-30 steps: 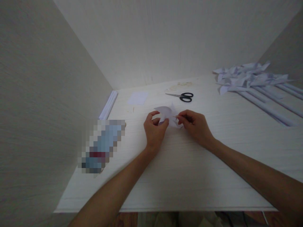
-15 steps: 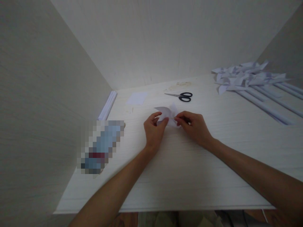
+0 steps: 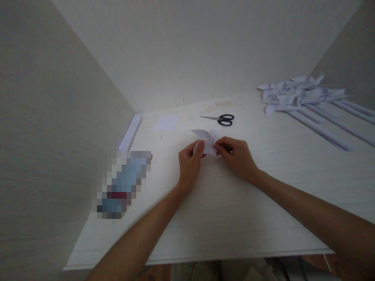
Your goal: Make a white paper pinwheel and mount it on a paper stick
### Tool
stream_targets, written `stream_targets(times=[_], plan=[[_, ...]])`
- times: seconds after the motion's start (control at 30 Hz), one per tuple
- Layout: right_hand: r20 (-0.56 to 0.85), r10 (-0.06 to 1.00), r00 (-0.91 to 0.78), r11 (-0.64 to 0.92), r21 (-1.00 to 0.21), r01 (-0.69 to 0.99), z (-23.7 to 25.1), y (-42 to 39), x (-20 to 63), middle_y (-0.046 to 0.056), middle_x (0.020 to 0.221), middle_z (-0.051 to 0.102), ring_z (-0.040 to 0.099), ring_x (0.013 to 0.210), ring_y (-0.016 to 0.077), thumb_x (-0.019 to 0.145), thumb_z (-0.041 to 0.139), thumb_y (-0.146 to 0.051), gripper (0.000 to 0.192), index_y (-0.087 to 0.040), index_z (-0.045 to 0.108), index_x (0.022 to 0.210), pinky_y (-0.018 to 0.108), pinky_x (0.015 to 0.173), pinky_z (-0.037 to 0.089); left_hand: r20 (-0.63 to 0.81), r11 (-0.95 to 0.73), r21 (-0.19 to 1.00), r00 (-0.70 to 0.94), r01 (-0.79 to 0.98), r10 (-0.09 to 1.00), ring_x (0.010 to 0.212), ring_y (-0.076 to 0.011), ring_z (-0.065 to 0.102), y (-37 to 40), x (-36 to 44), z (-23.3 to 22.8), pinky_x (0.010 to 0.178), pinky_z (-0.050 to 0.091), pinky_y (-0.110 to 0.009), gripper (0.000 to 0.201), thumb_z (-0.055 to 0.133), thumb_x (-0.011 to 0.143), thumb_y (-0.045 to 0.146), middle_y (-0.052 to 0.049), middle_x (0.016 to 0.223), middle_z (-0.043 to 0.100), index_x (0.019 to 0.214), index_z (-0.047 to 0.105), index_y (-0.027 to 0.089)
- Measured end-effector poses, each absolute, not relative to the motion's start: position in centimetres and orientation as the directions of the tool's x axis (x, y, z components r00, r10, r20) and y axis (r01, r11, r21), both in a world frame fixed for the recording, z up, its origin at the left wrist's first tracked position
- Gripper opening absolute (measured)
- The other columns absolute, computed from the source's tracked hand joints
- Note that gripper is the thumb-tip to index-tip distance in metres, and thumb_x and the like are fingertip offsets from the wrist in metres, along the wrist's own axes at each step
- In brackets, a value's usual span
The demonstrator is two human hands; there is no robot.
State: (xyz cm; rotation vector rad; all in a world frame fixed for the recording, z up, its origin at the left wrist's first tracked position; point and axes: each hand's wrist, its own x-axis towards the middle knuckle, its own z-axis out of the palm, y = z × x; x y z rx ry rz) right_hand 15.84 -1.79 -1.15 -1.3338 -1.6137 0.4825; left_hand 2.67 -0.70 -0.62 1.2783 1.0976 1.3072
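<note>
A white paper pinwheel [image 3: 207, 136] with curved blades is held just above the white table, in front of the scissors. My left hand [image 3: 190, 160] grips its left side, the thumb lying on top of the paper and the fingers behind. Close to the pinwheel's centre, my right hand [image 3: 233, 154] is closed in a pinch at its right side. A thin, pale thing seems to show at those fingertips, too small to name. The undersides of the blades and some fingertips are hidden.
Black-handled scissors [image 3: 225, 119] lie behind my hands. A square paper sheet [image 3: 166, 122] and rolled paper sticks [image 3: 130, 132] are at left, near a blurred-out object [image 3: 125, 183]. Several finished pinwheels [image 3: 301, 93] on paper sticks lie at right. Walls enclose the back and sides.
My left thumb has shifted from near the pinwheel's centre to its left blade. My right hand still pinches at the centre. The whole view has moved slightly.
</note>
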Motion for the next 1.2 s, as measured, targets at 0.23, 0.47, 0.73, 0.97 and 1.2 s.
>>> stream_targets(times=[0.23,0.47,0.73,0.97,1.2], plan=[[0.414,0.909,0.042,0.326,-0.771,0.548,-1.08,-1.79,15.78,0.001,0.055,0.058,0.050,0.049,0.0101,0.074,0.052,-0.021,0.012,-0.014,0.061,0.068,0.021,0.050,0.037,0.081,-0.082,0.995,-0.031,-0.050,0.996,0.048,-0.0078,0.047,-0.58,2.65,-0.94,0.049,0.044,-0.022,0.046,0.041,0.074,0.052,0.001,0.051,0.052,0.063,0.062,0.013],[0.425,0.905,0.032,0.334,-0.754,0.565,-1.05,-1.84,15.81,0.000,0.054,0.057,0.049,0.048,0.0095,0.074,0.052,-0.021,0.013,-0.014,0.060,0.067,0.021,0.049,0.036,0.108,-0.108,0.994,0.001,-0.018,0.994,0.052,-0.0077,0.049,-0.51,2.51,-0.97,0.053,0.045,-0.021,0.031,0.052,0.070,0.042,0.001,0.056,0.055,0.060,0.062,0.013],[0.421,0.906,0.038,0.326,-0.753,0.571,-1.05,-1.81,15.81,-0.001,0.053,0.056,0.048,0.048,0.0090,0.073,0.053,-0.019,0.011,-0.014,0.059,0.066,0.020,0.048,0.035,0.085,-0.086,0.996,-0.031,-0.036,0.996,0.065,-0.0104,0.058,-0.24,2.67,-1.18,0.062,0.049,-0.024,0.031,0.060,0.066,0.030,-0.006,0.085,0.065,0.091,0.062,0.012],[0.423,0.906,0.024,0.331,-0.741,0.585,-0.89,-1.92,15.81,-0.001,0.053,0.056,0.048,0.047,0.0088,0.073,0.053,-0.020,0.010,-0.014,0.059,0.067,0.020,0.048,0.035,0.096,-0.091,0.988,-0.029,0.122,0.995,0.057,-0.0093,0.054,-0.24,2.49,-0.90,0.055,0.048,-0.023,0.034,0.059,0.066,0.031,-0.004,0.075,0.065,0.092,0.063,0.011],[0.457,0.889,-0.028,0.368,-0.678,0.637,-1.03,-2.09,15.84,-0.001,0.054,0.057,0.048,0.047,0.0085,0.075,0.052,-0.020,0.012,-0.014,0.060,0.069,0.019,0.048,0.034,0.128,-0.119,0.971,-0.027,0.207,0.991,0.053,-0.0089,0.050,-0.34,2.38,-0.72,0.050,0.043,-0.022,0.028,0.058,0.066,0.033,-0.001,0.064,0.061,0.082,0.066,0.012]])
